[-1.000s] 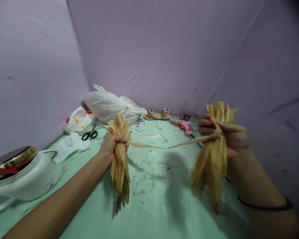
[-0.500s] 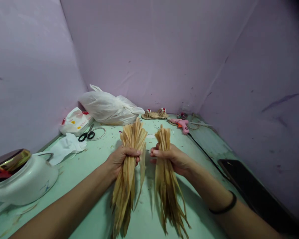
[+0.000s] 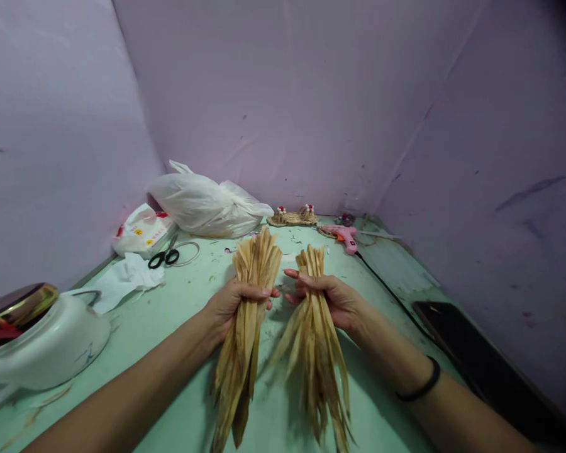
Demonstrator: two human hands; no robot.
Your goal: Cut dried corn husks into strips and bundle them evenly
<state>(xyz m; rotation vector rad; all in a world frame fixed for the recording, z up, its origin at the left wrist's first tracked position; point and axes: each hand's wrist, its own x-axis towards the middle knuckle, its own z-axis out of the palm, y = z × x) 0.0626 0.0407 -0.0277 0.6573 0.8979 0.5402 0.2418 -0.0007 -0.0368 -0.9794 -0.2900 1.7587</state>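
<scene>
Green tabletop before lilac walls, with clock bearings from midway between the hands. The left hand is curled round a bundle of dried leaf strips at 7 o'clock; the right hand, fingers partly extended, grasps a second bundle at 5. A pink glue gun lies at 1, black-handled scissors at 10.

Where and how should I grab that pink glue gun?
Grip the glue gun by its handle, probably from the near side with your right hand, once that puts down its dried strips: the handle angles towards you, and the black cord trails off to the right.
</scene>
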